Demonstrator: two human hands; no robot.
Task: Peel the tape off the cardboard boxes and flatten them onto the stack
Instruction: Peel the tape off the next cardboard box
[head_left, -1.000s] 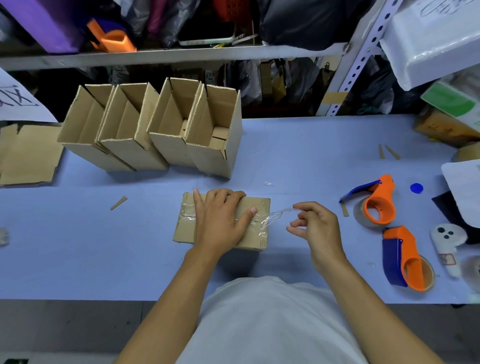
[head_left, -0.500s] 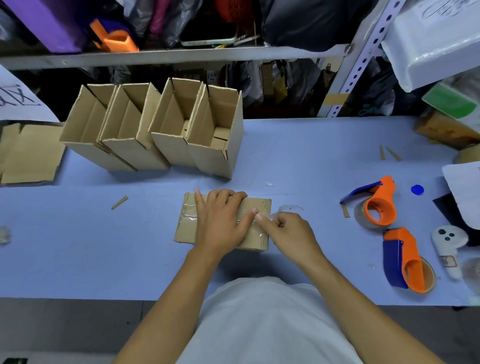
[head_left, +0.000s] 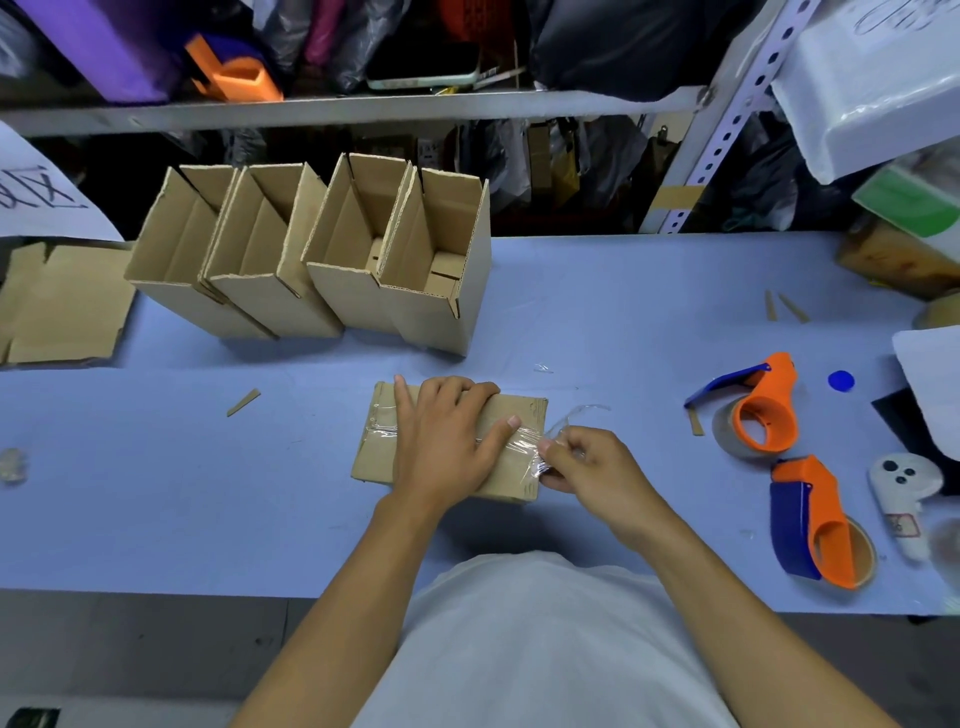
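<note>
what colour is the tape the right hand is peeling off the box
Clear and see-through, glinting where it crinkles: the tape at the cardboard box's right end, seen in the head view.

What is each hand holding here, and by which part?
Right hand pinches the clear tape at its loose end by the box's right edge. Left hand only presses the box flat.

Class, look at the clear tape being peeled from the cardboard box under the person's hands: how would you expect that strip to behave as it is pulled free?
The clear tape looks thin and crinkled, so it is probably floppy and nearly weightless. Its loose end curls beside the right hand, so it may cling to itself or the fingers. The left hand presses the cardboard box flat, suggesting the box would otherwise lift.
</note>
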